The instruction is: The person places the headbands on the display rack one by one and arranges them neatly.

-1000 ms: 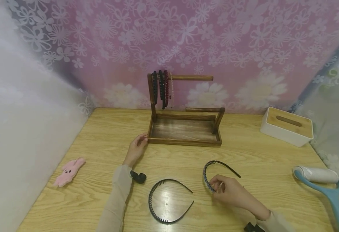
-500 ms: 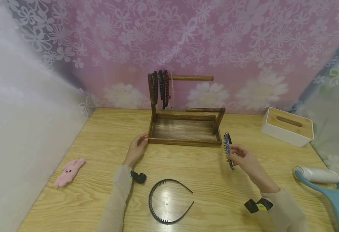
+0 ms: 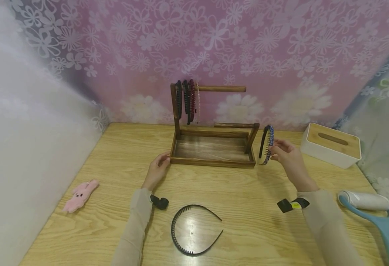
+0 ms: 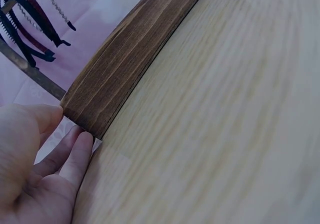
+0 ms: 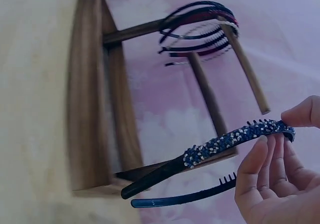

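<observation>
My right hand (image 3: 289,157) pinches a comb-toothed headband (image 5: 225,143) studded with blue and silver beads. It holds the headband upright off the table, just beyond the right end of a dark wooden headband stand (image 3: 211,162). In the right wrist view, the thumb is on the beaded outer side and the fingers are at the inner side. My left hand (image 3: 157,171) holds the stand's front left corner, its thumb and fingertips against the end of the wood (image 4: 115,69). Dark, red and pale beaded headbands (image 3: 191,101) hang at the left of the stand's upper bar (image 3: 224,89).
A black toothed headband (image 3: 173,232) lies on the table near the front. The stand's lower bar (image 3: 232,125) points left. At the right are a white box with a wooden lid (image 3: 331,146) and a blue-handled lint roller (image 3: 364,200). A pink plush toy (image 3: 81,195) lies at left.
My right hand has lifted the blue beaded headband from near the table's middle, moved it back and right, and turned it upright. My left hand stays at the stand's corner.
</observation>
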{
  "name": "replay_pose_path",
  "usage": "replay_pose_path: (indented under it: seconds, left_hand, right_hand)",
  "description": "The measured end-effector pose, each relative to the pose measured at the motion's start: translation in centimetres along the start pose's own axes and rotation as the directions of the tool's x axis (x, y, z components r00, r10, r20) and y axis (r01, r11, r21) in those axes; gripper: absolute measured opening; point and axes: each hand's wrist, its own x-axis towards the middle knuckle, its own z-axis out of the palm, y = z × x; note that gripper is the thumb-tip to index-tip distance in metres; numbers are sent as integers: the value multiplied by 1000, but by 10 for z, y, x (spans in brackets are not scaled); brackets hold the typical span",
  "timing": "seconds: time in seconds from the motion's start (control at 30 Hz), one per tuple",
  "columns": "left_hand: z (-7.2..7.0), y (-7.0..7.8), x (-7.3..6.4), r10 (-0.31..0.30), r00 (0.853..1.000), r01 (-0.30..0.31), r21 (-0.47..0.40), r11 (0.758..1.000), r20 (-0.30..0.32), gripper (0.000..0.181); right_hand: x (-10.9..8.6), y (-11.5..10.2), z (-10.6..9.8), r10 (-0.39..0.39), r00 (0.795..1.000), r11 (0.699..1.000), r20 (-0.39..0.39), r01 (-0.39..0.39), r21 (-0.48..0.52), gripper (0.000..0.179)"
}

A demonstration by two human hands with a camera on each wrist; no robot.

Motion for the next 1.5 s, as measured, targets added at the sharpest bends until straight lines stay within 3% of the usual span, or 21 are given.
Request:
replay_pose_path:
  seconds: [0.2,0.47,0.63,0.87,1.03,1.3,1.37,1.5]
  left_hand:
    - [0,-2,1,-7,1000,7,-11,1000,2,38]
    - [-1,0,1,-23,1000,23,-14,1000,12,39]
    - [-1,-2,3,-15,1000,15,5,1000,13,39]
    - [1,-34,20,-5,1000,5,-8,1000,-3,39]
    - [2,-39,23,4,1000,-4,3,1000,-13,38]
    - [3,-31,19,-11,1000,11,-3,1000,-19,36]
    - [3,-36,22,-7,1000,7,-3,1000,-25,36]
    - [2,-35,22,-13,1000,13,-8,1000,-24,36]
  right_hand:
    - [23,-20,5,-24,1000,997,-12,24,67,19]
    - [47,-45,24,26,1000,1000,-6,-26,1,28]
    - [61,-59,37,-19,1000,1000,-3,19,10,23]
    - [77,-77,53,-35,999,999,-21,35,37,40]
    - [87,-84,61,-5,999,997,-32,7,75,43]
    - [102,-87,75,14,999,987,-38,-8,161,38]
    - [104,-89,80,16,999,984,-38,-9,178,38]
    - [106,-93,91,11,1000,986,-10,-9,167,45]
